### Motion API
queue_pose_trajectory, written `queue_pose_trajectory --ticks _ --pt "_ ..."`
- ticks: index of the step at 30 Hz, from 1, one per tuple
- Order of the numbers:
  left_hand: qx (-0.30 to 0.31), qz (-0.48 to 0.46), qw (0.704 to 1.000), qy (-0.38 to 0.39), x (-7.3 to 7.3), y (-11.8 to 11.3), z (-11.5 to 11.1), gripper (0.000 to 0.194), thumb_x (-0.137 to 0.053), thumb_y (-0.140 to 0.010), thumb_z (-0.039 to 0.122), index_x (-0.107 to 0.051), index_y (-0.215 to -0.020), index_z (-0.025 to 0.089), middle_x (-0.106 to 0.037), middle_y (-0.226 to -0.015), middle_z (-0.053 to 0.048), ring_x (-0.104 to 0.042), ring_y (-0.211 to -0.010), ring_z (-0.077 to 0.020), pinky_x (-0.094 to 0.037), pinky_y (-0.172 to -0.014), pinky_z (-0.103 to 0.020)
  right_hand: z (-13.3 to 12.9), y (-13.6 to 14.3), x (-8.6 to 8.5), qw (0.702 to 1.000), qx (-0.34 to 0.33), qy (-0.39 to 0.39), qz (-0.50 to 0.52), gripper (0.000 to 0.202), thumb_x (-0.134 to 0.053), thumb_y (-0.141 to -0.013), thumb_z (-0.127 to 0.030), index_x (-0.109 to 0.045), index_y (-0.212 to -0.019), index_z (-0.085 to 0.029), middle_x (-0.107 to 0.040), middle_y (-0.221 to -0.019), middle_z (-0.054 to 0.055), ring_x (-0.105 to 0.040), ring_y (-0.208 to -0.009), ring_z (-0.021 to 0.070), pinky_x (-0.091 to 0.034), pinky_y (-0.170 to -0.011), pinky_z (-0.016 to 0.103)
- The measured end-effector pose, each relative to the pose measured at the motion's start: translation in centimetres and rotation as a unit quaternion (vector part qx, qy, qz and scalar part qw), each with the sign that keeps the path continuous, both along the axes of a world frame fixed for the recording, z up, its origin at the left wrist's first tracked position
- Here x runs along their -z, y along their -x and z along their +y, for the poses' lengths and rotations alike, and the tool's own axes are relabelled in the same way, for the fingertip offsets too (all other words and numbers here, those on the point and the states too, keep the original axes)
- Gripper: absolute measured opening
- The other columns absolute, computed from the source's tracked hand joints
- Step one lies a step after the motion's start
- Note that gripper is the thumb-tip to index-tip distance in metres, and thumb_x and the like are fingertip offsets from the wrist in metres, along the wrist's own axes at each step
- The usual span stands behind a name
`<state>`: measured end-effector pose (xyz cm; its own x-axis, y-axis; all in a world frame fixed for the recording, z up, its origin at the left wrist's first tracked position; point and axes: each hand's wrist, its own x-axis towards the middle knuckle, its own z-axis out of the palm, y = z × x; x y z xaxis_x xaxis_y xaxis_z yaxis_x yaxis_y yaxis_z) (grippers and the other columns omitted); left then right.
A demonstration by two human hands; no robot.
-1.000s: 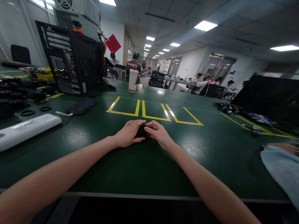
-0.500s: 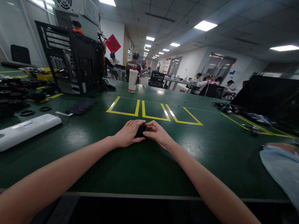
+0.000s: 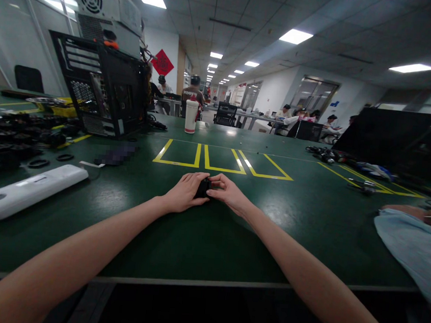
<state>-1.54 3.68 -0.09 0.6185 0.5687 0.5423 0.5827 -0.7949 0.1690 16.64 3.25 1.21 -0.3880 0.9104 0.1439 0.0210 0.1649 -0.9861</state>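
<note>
A small black object (image 3: 203, 187) rests low over the green table (image 3: 209, 245), between my two hands and partly hidden by them. My left hand (image 3: 185, 193) is wrapped round its left side, fingers over the top and thumb at the near side. From the right, my right hand (image 3: 228, 193) pinches the object's edge with thumb and fingertips. Just beyond the hands, yellow tape (image 3: 225, 170) marks three open-topped outlines on the table.
At the left are a white power strip (image 3: 32, 190), black rings (image 3: 38, 163), a heap of black parts and a black computer case (image 3: 113, 90). A white cup (image 3: 191, 116) stands at the back. A person's light blue sleeve (image 3: 409, 244) and hand are at the right, near cables.
</note>
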Motion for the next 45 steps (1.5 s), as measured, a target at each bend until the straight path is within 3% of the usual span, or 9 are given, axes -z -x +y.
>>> queue_pose_trajectory --ticks 7,13,18,23,28,34,40,45 --pt "0.000 -0.004 1.000 0.007 -0.11 -0.03 -0.08 0.061 -0.054 -0.076 0.039 -0.023 -0.125 0.020 -0.043 -0.122 -0.011 -0.041 -0.114 -0.0264 -0.030 -0.097 -0.047 -0.24 0.39 -0.10 1.000 0.014 0.002 0.025 0.025 -0.067 -0.061 -0.030 -0.054 -0.080 -0.020 -0.056 -0.088 0.001 -0.054 -0.082 0.0134 -0.045 -0.075 0.032" --pt "-0.001 -0.003 1.000 0.006 -0.06 -0.03 -0.05 0.062 -0.055 -0.076 0.038 -0.023 -0.125 0.019 -0.043 -0.122 -0.012 -0.041 -0.114 -0.0261 -0.030 -0.097 -0.046 0.04 0.33 -0.11 0.999 0.014 0.030 0.010 0.037 -0.068 -0.061 -0.027 -0.054 -0.094 -0.021 -0.056 -0.095 0.003 -0.054 -0.088 0.0149 -0.044 -0.079 0.033" --pt "0.000 -0.003 1.000 0.004 0.03 -0.06 0.01 0.062 -0.055 -0.076 0.038 -0.022 -0.125 0.019 -0.043 -0.122 -0.012 -0.041 -0.114 -0.0262 -0.031 -0.096 -0.046 -0.03 0.15 -0.07 1.000 0.004 -0.002 -0.003 0.038 -0.073 -0.055 -0.025 -0.053 -0.087 -0.020 -0.057 -0.089 0.001 -0.054 -0.086 0.0147 -0.044 -0.079 0.034" --pt "-0.003 -0.007 1.000 0.003 0.12 -0.09 0.08 0.062 -0.055 -0.075 0.038 -0.023 -0.125 0.020 -0.043 -0.122 -0.012 -0.041 -0.114 -0.0266 -0.031 -0.096 -0.047 -0.17 0.35 -0.06 0.999 0.007 0.009 0.030 0.026 -0.067 -0.061 -0.034 -0.054 -0.079 -0.019 -0.057 -0.087 0.000 -0.055 -0.080 0.0128 -0.046 -0.074 0.032" --pt "0.000 -0.006 1.000 0.000 0.08 -0.04 0.05 0.062 -0.055 -0.075 0.038 -0.023 -0.125 0.019 -0.044 -0.121 -0.012 -0.042 -0.113 -0.0260 -0.031 -0.096 -0.046 0.07 0.38 -0.13 0.999 0.020 0.042 0.025 0.035 -0.069 -0.061 -0.028 -0.055 -0.091 -0.021 -0.057 -0.093 0.002 -0.055 -0.086 0.0145 -0.045 -0.079 0.034" --pt "0.002 -0.006 1.000 0.004 0.04 -0.03 -0.01 0.063 -0.055 -0.075 0.037 -0.023 -0.125 0.019 -0.044 -0.121 -0.011 -0.042 -0.113 -0.0256 -0.031 -0.096 -0.045 0.01 0.08 -0.03 1.000 -0.002 0.021 0.008 0.040 -0.073 -0.055 -0.022 -0.052 -0.089 -0.020 -0.057 -0.090 0.002 -0.055 -0.088 0.0157 -0.045 -0.078 0.034" --pt "0.000 -0.010 1.000 0.001 0.01 -0.08 0.03 0.062 -0.055 -0.075 0.038 -0.024 -0.125 0.019 -0.044 -0.121 -0.011 -0.042 -0.113 -0.0256 -0.030 -0.096 -0.045 -0.11 0.33 0.01 0.998 0.000 0.039 0.050 0.024 -0.066 -0.064 -0.031 -0.052 -0.082 -0.021 -0.056 -0.090 0.000 -0.054 -0.087 0.0136 -0.045 -0.078 0.032" --pt "0.001 -0.002 1.000 0.000 -0.12 -0.03 -0.13 0.061 -0.054 -0.076 0.039 -0.024 -0.125 0.017 -0.044 -0.121 -0.012 -0.042 -0.113 -0.0252 -0.030 -0.097 -0.044 0.18 0.42 -0.20 0.996 0.017 0.081 0.040 0.032 -0.068 -0.061 -0.028 -0.054 -0.089 -0.020 -0.056 -0.093 0.002 -0.053 -0.089 0.0147 -0.043 -0.082 0.035"
